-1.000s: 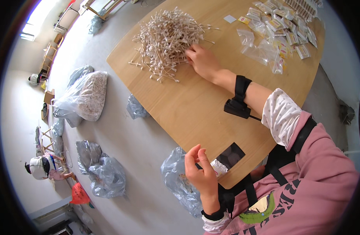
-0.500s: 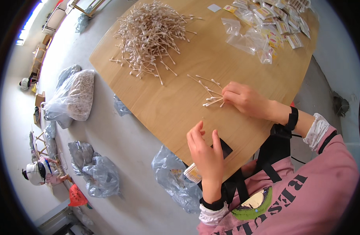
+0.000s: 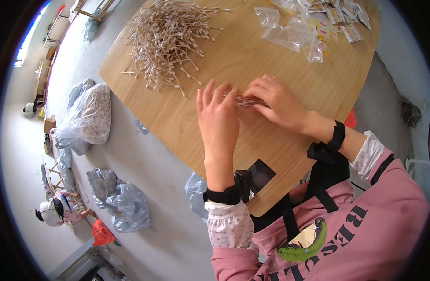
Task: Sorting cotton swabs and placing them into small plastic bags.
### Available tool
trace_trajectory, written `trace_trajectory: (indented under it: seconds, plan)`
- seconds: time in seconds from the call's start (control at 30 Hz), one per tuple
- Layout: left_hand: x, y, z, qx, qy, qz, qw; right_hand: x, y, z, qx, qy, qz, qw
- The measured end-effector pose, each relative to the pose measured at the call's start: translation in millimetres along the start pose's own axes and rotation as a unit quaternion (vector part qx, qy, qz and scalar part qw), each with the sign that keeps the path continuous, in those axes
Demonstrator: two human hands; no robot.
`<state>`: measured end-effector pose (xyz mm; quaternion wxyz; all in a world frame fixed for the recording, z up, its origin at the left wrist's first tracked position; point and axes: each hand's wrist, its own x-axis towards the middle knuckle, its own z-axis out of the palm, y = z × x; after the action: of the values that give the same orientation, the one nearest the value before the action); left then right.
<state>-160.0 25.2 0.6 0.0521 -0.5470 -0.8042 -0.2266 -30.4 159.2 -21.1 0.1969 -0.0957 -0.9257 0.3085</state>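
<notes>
Between my two hands lies a small bundle of cotton swabs (image 3: 250,101), level over the wooden table. My right hand (image 3: 279,104) is closed around the bundle's right end, fingers over the top and thumb below. At the left end of the swabs is my left hand (image 3: 218,119), fingers raised and apart, its thumb side at the swab tips. Whether it presses on them I cannot tell. Beyond my left hand a large loose heap of cotton swabs (image 3: 165,40) covers the far left of the table (image 3: 238,51).
Clear plastic bags (image 3: 290,35) and small packets (image 3: 336,16) lie at the far right. A dark flat object (image 3: 260,175) shows by the near edge. On the floor stand a filled clear bag (image 3: 97,112) and grey plastic bags (image 3: 128,206). Another person (image 3: 60,208) is at the left.
My left hand has risen from the near edge to the swabs. The right hand has moved slightly left and away, now around a bundle; the loose swabs beside it no longer show.
</notes>
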Motion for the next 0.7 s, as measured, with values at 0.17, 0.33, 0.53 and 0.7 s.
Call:
trace_trajectory:
  seconds: [0.17,0.33,0.53,0.7]
  plan:
    - [-13,6,-11,-0.043,-0.042,-0.062,0.996,-11,13,-24,0.054,-0.008,0.028,0.998]
    - [-36,10,-17,-0.049,-0.064,-0.171,0.982,-28,19,-27,0.086,-0.02,-0.006,0.996]
    - [-40,13,-16,-0.094,-0.039,-0.21,0.972,-40,1,-17,0.082,-0.033,-0.083,0.993]
    - [-45,44,-15,-0.142,-0.079,-0.177,0.971,-13,-13,-27,0.082,-0.074,-0.073,0.991]
